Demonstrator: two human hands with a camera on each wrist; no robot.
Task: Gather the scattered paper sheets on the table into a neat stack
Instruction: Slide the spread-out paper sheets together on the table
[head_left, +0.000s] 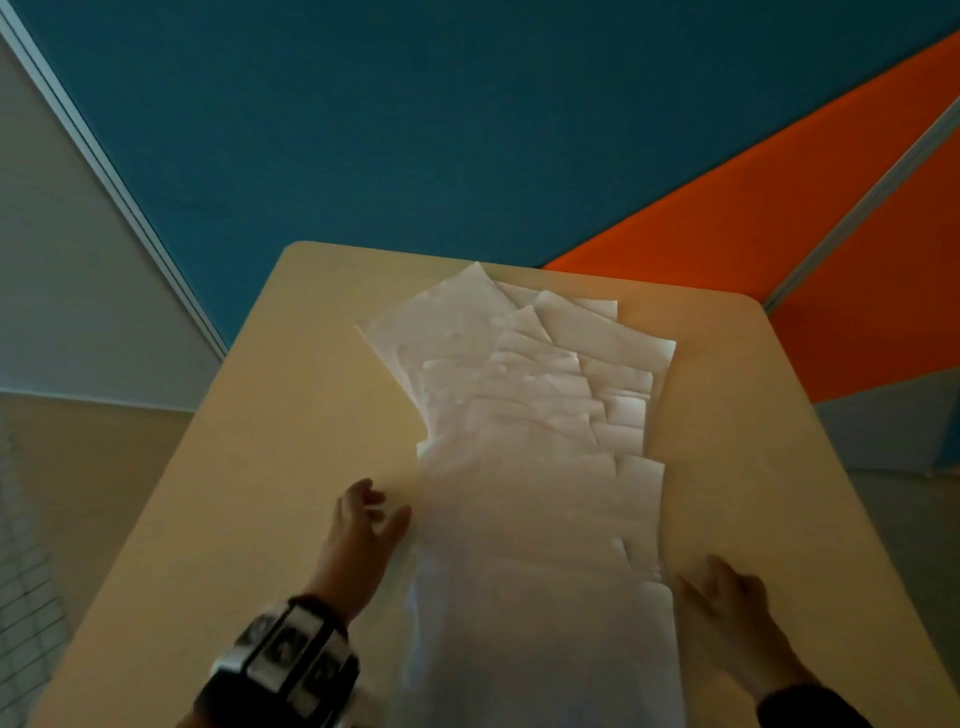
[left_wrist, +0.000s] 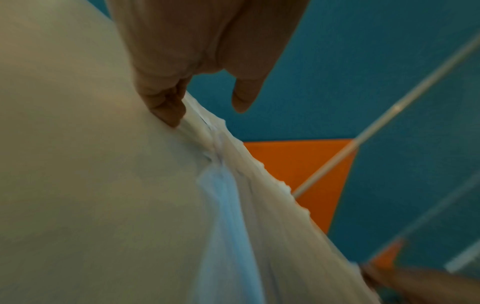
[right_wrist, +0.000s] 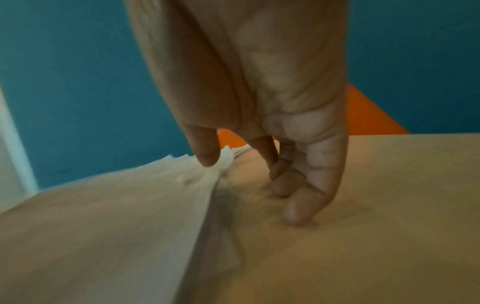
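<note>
Several white paper sheets (head_left: 524, 493) lie overlapped in a long fanned row down the middle of the beige table (head_left: 249, 467), with the far sheets skewed and crumpled. My left hand (head_left: 384, 506) sits at the row's left edge, its fingertips (left_wrist: 168, 115) touching the paper edge (left_wrist: 259, 205) and the thumb held apart. My right hand (head_left: 706, 577) is at the row's right edge. Its loosely curled fingertips (right_wrist: 293, 214) rest on the bare table beside the sheets (right_wrist: 130, 205), and its thumb hovers over the paper. Neither hand holds a sheet.
Blue partition panels (head_left: 415, 130) and orange ones (head_left: 779, 234) stand behind the table's far edge. The table drops off to the floor (head_left: 78, 467) on the left. A black wrist camera band (head_left: 291, 660) sits on my left wrist.
</note>
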